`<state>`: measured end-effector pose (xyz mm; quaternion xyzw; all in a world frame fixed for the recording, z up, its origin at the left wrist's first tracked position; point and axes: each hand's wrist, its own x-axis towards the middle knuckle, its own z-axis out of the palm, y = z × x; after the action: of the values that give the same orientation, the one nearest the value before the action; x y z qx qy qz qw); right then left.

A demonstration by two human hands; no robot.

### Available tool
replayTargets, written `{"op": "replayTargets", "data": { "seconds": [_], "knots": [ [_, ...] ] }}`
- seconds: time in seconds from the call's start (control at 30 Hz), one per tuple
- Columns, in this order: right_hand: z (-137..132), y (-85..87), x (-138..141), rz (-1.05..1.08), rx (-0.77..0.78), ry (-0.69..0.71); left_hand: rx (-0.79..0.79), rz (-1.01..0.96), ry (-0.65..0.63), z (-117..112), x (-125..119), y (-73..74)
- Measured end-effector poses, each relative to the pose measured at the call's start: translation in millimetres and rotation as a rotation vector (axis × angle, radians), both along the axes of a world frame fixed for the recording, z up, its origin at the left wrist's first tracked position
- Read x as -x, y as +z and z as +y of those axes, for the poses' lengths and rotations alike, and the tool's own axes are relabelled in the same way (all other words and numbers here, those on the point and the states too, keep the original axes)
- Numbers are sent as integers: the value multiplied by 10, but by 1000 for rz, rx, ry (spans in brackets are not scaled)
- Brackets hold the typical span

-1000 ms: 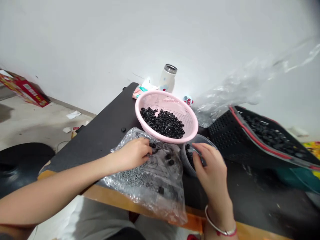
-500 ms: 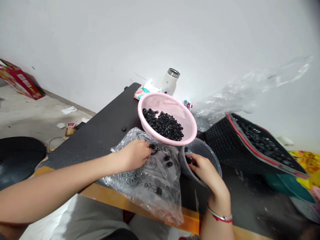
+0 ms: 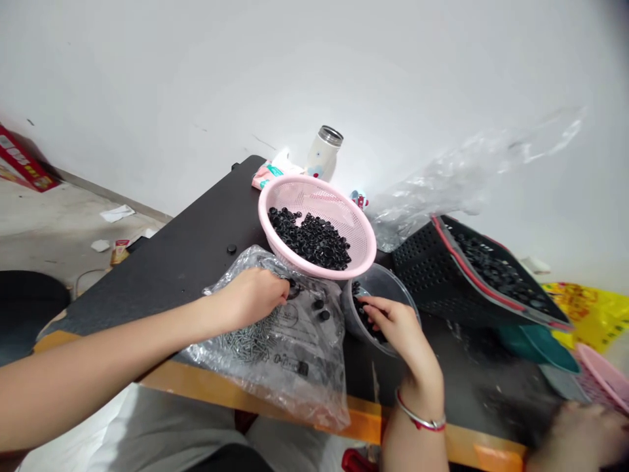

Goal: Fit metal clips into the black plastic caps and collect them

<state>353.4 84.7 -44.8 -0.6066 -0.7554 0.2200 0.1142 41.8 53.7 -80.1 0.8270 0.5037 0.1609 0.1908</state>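
Clear plastic bag (image 3: 299, 373) lies under my left hand (image 3: 253, 298), on the table's near edge, holding a mass of grey threaded screws (image 3: 246, 344) and a few small black ring-shaped parts (image 3: 320, 309). My left fingertips (image 3: 284, 283) press on the crinkled film beside one black part, but I cannot tell whether they are grasping anything. My right hand (image 3: 396, 328), with a thin silver bangle and red cord (image 3: 420, 419) at the wrist, is curled, its fingers (image 3: 376, 308) down at the black parts inside a round clear plastic tub (image 3: 388, 282); whether they are pinching one is hidden. Just past the bag, touching the tub, a round pink mesh basket (image 3: 361, 252) holds a heap of glossy black rings (image 3: 309, 239). One lone black ring (image 3: 231, 249) sits on the matte black tabletop (image 3: 171, 295), whose edge is orange wood (image 3: 246, 400). To the right, a black perforated basket with a red rim (image 3: 432, 269) tilts up, full of black rings (image 3: 496, 275), and crumpled clear plastic sheeting (image 3: 422, 196) rises behind it. A blurred hand (image 3: 580, 436) of someone else reaches in at the lower right, near a second pink mesh basket (image 3: 602, 380). Farther off stand a white bottle with a steel lid (image 3: 323, 152) and a pink-and-white packet (image 3: 270, 174), against the white wall (image 3: 314, 65).
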Motion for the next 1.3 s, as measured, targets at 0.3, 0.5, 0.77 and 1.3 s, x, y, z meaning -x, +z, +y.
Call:
{"op": "replayTargets", "data": {
  "seconds": [0.3,0.5,0.77,1.3],
  "knots": [
    [-373,68,410,611,-206,83,55,-280,61,-8,27,-77],
    [-547,-193,891,958,316,177,304,-546,29,8,-34,29],
    [-510,-392,998,1025,491,81,779,-1026,158,-93,-163,68],
    [-602,-375,1000,632,-132,289,813,-1052,249,-211,-253,75]
  ]
}}
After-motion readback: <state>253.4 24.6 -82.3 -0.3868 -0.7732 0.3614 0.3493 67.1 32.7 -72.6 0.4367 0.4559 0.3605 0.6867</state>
